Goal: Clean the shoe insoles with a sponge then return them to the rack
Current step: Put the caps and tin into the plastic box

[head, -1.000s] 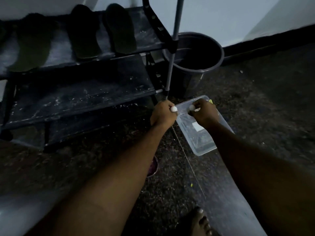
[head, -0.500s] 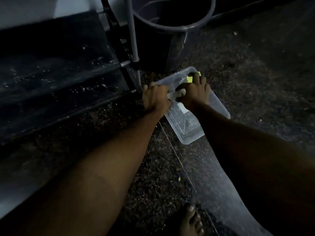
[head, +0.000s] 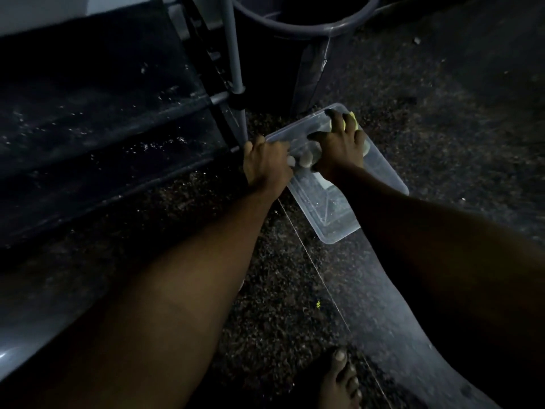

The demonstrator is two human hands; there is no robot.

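Yellow sponge (head: 353,117) sat in the clear tub (head: 333,219) on the floor by the rack (head: 118,119) — right hand (head: 339,149) clutched it with fingers splayed, left hand (head: 265,162) gripped the tub's rim.

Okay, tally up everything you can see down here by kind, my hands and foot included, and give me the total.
hands: 2 (left hand, right hand)
sponge, yellow: 1
tub, clear plastic: 1
bucket, dark: 1
shoe rack: 1
foot, bare: 1
Total: 7
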